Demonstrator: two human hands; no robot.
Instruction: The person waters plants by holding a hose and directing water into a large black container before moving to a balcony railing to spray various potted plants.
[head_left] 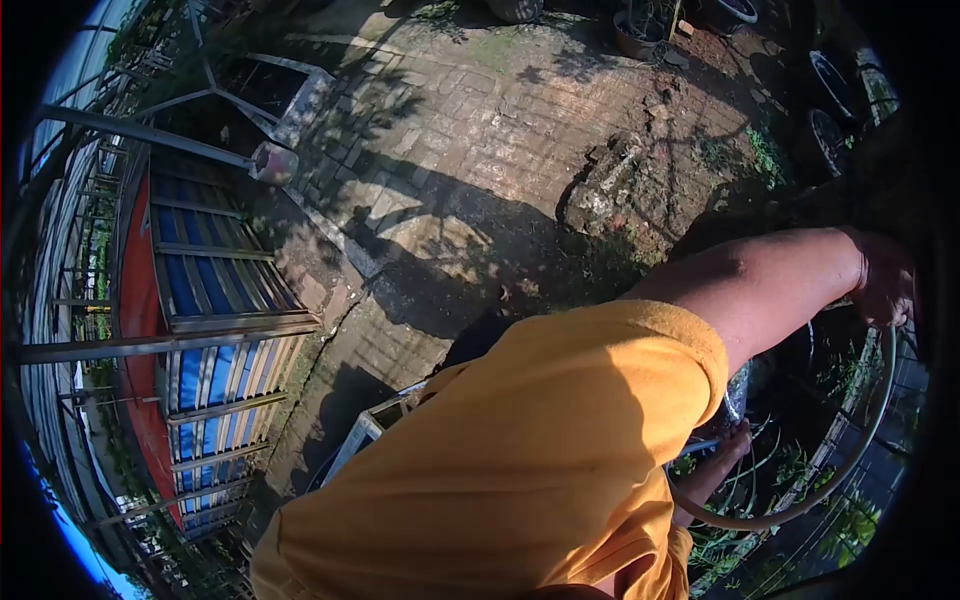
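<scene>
My left hand (885,285), at the right edge, is closed on a tan hose (882,400). That hose curves down from it in a wide loop and runs back toward my orange sleeve. Lower down, my right hand (738,441) shows small and partly shaded, its fingers bent together beside a pale, shiny streak. What it grips is too small to make out. My orange shirt (480,450) hides part of both arms. Thin green leaves (755,480) surround my right hand.
A slatted fence with blue sheeting (215,380) and metal poles (150,135) stand at the left. Brick paving (450,120) runs up the middle, beside a broken mound of earth (640,190). Plant pots (635,40) line the top right.
</scene>
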